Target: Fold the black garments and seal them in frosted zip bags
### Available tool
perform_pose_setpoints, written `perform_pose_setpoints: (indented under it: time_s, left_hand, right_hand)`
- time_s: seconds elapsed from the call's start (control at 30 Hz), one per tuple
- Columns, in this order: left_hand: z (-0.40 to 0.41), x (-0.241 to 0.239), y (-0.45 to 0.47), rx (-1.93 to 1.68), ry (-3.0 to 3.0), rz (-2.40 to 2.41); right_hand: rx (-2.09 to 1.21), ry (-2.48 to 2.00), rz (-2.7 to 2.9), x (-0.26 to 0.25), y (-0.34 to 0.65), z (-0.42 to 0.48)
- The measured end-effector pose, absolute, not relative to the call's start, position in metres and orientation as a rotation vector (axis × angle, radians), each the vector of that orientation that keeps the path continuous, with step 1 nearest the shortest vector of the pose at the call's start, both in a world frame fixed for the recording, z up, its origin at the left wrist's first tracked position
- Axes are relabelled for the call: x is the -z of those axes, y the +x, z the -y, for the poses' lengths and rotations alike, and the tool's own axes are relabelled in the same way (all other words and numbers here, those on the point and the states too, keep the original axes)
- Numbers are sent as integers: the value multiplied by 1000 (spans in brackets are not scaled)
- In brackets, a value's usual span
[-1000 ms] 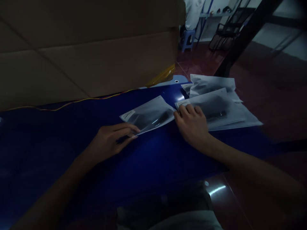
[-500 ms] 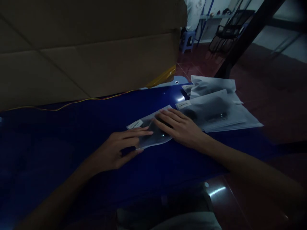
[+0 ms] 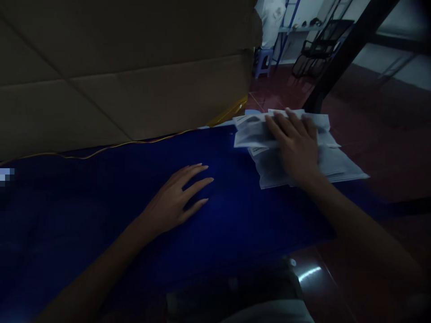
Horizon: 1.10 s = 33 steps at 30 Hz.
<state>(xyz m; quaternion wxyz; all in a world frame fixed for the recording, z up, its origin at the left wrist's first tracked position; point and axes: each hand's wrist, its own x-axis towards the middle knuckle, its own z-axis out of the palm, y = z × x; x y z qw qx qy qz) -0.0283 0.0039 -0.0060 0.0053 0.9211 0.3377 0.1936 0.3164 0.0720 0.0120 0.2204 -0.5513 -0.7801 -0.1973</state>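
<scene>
My left hand (image 3: 178,199) lies flat on the blue table top (image 3: 101,211) with its fingers stretched out and nothing in it. My right hand (image 3: 296,143) rests palm down, fingers spread, on a stack of flat whitish plastic bags (image 3: 333,159) at the table's right end. The topmost bag (image 3: 251,130) sticks out to the left from under my fingers. Dark contents show faintly through the bags.
A big cardboard box (image 3: 117,76) stands along the far side of the table. A thin yellow-red wire (image 3: 111,146) runs at its base. Beyond the table are a dark red floor, a slanted black post (image 3: 340,54), a blue stool (image 3: 261,60) and chairs.
My right hand carried the single bag from the table's middle over to the stack on the right and now presses on it. My left hand let go and lies flat.
</scene>
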Motion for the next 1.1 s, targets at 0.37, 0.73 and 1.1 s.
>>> perform_pose_setpoints:
  time_s: [0.37,0.73,1.1]
  left_hand:
    - [-7,20,-33,-194,2684,-1270]
    - [-8,19,-34,-88,2691,-1270]
    - [-8,18,-36,-66,2718,-1271]
  right_hand:
    - [464,-1689,2114,-3,324,-81]
    - [-152,-789,2779,26,245,-23]
    - [-281,-822,2770,25,249,-27]
